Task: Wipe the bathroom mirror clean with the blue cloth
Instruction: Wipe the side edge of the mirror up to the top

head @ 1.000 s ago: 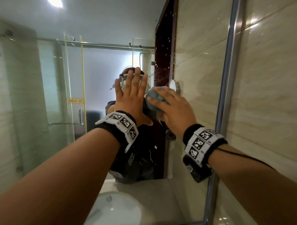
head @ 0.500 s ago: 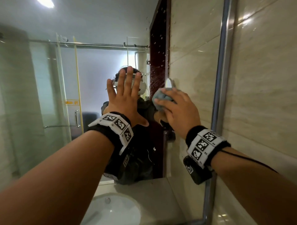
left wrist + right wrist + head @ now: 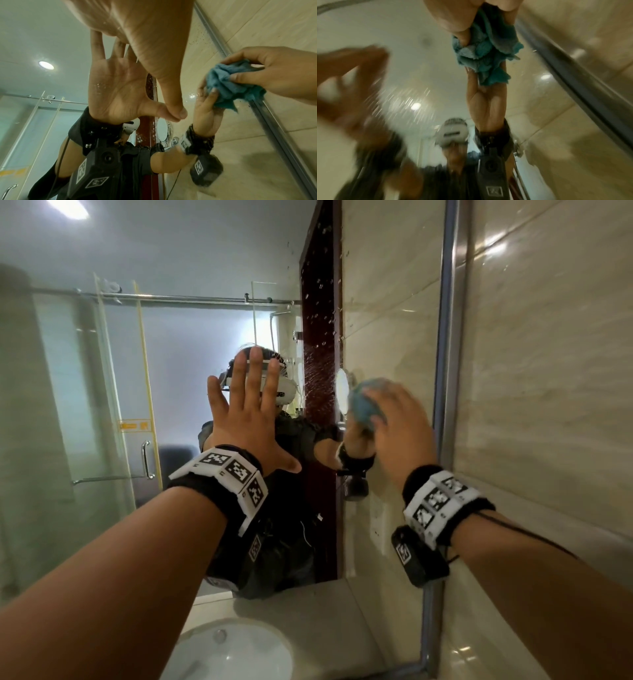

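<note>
Writing: yellow sticker (image 3: 135, 425) on reflected glass door, left of the mirror's (image 3: 171, 268) centre; text too blurred to read.
Blue cloth (image 3: 363, 408): crumpled fuzzy teal wad against the mirror, near its metal frame (image 3: 448, 337).
Right hand (image 3: 399, 426): fingers clutching the cloth.
Left hand (image 3: 248, 412): flat, fingers straight on the mirror.
Mirror: droplet-speckled glass.

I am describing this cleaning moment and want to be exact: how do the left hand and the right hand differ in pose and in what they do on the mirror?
The left hand is flat on the mirror, fingers straight and spread; the right hand has its fingers curled. The left hand holds nothing; the right hand grips the bunched blue cloth against the glass. The left hand is further from the mirror's metal frame; the right hand is near it. Both wear a marker wristband.
</note>
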Available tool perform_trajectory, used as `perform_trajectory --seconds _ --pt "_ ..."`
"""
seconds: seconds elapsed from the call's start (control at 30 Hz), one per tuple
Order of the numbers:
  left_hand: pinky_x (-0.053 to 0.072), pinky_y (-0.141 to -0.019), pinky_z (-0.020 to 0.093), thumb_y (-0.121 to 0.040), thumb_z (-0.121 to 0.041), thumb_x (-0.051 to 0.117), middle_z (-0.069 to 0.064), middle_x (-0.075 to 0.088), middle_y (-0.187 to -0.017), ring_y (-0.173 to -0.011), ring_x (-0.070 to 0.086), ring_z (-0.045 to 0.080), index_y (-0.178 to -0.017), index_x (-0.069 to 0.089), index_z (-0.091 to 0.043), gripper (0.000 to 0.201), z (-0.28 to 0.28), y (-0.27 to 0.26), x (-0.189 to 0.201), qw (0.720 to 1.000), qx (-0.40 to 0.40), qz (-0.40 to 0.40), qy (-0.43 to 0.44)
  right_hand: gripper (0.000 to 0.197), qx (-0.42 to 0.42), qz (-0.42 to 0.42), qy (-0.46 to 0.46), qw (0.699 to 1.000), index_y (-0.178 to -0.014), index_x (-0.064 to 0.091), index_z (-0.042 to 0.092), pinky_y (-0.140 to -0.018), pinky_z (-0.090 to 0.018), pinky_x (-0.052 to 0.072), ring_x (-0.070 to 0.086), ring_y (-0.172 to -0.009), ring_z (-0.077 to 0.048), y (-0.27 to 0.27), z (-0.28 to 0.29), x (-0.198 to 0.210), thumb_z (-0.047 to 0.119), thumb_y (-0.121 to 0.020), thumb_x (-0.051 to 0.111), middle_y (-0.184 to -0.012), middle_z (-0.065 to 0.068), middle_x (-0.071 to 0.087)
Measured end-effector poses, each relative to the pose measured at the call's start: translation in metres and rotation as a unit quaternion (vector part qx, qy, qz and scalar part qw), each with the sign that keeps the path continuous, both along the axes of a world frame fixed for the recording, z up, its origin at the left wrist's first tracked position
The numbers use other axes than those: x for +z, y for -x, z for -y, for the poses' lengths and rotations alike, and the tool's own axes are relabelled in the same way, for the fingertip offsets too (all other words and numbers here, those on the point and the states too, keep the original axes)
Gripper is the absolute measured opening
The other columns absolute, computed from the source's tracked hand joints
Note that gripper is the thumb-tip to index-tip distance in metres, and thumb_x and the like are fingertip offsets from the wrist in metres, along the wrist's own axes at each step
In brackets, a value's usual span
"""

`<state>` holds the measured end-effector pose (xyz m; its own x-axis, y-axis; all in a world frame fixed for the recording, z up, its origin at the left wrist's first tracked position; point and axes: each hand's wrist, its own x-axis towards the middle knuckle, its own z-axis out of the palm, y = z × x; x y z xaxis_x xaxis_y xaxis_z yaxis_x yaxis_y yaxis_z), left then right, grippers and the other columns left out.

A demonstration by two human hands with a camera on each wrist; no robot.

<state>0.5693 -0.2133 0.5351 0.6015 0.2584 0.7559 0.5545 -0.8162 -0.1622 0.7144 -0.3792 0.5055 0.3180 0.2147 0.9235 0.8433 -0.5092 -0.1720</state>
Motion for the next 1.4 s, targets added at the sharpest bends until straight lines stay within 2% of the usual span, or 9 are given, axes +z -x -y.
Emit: perform_trajectory --seconds 0.1,0.4,0.5,0.7,0.97,1.07,1.17,1.3,1.4 --pt "-0.019 -0.107 0.053 -0.045 -0.087 0.061 0.01 -0.037 -0.149 -0.139 -0.031 0.028 -0.126 -0.05 -0.017 0.154 -0.002 0.0 -0.001 1.0 -0.008 0.004 -0.003 0.039 -0.003 -0.061 -0.097 0.993 -0.132 0.051 0.017 -0.111 -0.035 0.031 0.036 -0.131 -0.025 0.002 0.018 0.021 0.008 -0.094 0.047 -0.144 -0.006 0.036" --pt "-0.016 -0.108 0.054 -0.045 -0.087 0.061 0.009 -0.037 -0.149 -0.139 -0.03 0.028 -0.124 -0.052 -0.016 0.155 -0.001 0.001 -0.001 1.0 -0.009 0.002 -0.002 0.047 -0.027 -0.073 0.104 0.992 -0.133 0.052 0.022 -0.105 -0.046 0.032 0.02 -0.135 -0.035 0.023 0.017 -0.073 0.002 -0.09 0.051 -0.15 -0.004 0.028" --pt "-0.015 -0.109 0.054 -0.045 -0.089 0.059 0.01 -0.038 -0.148 -0.139 -0.031 0.029 -0.123 -0.053 -0.016 0.155 -0.002 0.0 -0.001 1.0 -0.002 -0.002 -0.003 0.038 0.024 -0.069 0.046 0.996 -0.122 0.06 0.02 -0.107 -0.051 0.034 0.027 -0.134 -0.034 0.01 0.017 -0.054 0.002 -0.089 0.053 -0.144 -0.006 0.037" --pt "-0.015 -0.109 0.054 -0.045 -0.088 0.06 0.01 -0.037 -0.149 -0.139 -0.03 0.028 -0.127 -0.05 -0.016 0.155 -0.001 0.0 -0.002 1.0 -0.002 0.0 -0.002 0.034 0.032 -0.06 -0.09 0.994 -0.126 0.056 0.022 -0.111 -0.041 0.032 0.033 -0.131 -0.026 -0.012 0.022 0.002 0.012 -0.095 0.047 -0.143 -0.004 0.035" --pt "-0.013 -0.11 0.055 -0.048 -0.087 0.06 0.01 -0.036 -0.15 -0.14 -0.029 0.03 -0.136 -0.04 -0.015 0.151 0.002 0.002 -0.003 1.0 0.007 -0.008 -0.003 0.041 -0.036 -0.103 0.049 0.993 -0.126 0.058 0.019 -0.104 -0.051 0.037 0.035 -0.128 -0.036 0.006 0.027 -0.095 0.005 -0.088 0.057 -0.14 -0.01 0.041" --pt "-0.007 -0.112 0.056 -0.053 -0.083 0.062 0.01 -0.029 -0.152 -0.142 -0.022 0.031 -0.142 -0.03 -0.015 0.145 0.008 0.005 0.002 1.0 0.012 -0.018 0.0 0.045 0.016 -0.007 0.106 0.994 -0.113 0.066 0.016 -0.093 -0.055 0.046 0.045 -0.118 -0.042 0.017 0.016 -0.069 -0.006 -0.073 0.07 -0.127 -0.013 0.053" --pt "0.0 -0.114 0.057 -0.057 -0.082 0.061 0.008 -0.012 -0.156 -0.144 -0.006 0.03 -0.148 -0.013 -0.018 0.133 0.009 0.013 0.019 1.0 0.005 0.004 -0.023 0.059 0.072 0.097 0.199 0.973 -0.116 0.059 0.024 -0.088 -0.052 0.05 0.045 -0.121 -0.04 0.035 -0.012 -0.02 -0.005 -0.067 0.075 -0.127 -0.008 0.054" --pt "-0.01 -0.11 0.059 -0.051 -0.085 0.06 0.011 -0.033 -0.151 -0.141 -0.026 0.029 -0.141 -0.033 -0.017 0.146 -0.008 0.015 0.032 0.999 0.035 -0.005 -0.024 0.038 0.099 0.098 0.12 0.983 -0.119 0.062 0.014 -0.104 -0.045 0.035 0.043 -0.124 -0.033 0.053 -0.037 0.064 0.0 -0.084 0.058 -0.129 -0.012 0.054" --pt "-0.007 -0.112 0.059 -0.046 -0.086 0.062 0.009 -0.039 -0.148 -0.139 -0.03 0.028 -0.138 -0.037 -0.018 0.152 -0.016 0.012 0.029 1.0 0.026 -0.006 -0.006 0.033 0.096 0.104 0.051 0.989 -0.117 0.063 0.013 -0.101 -0.036 0.031 0.045 -0.122 -0.029 0.058 -0.051 0.116 0.004 -0.089 0.05 -0.128 -0.01 0.054"
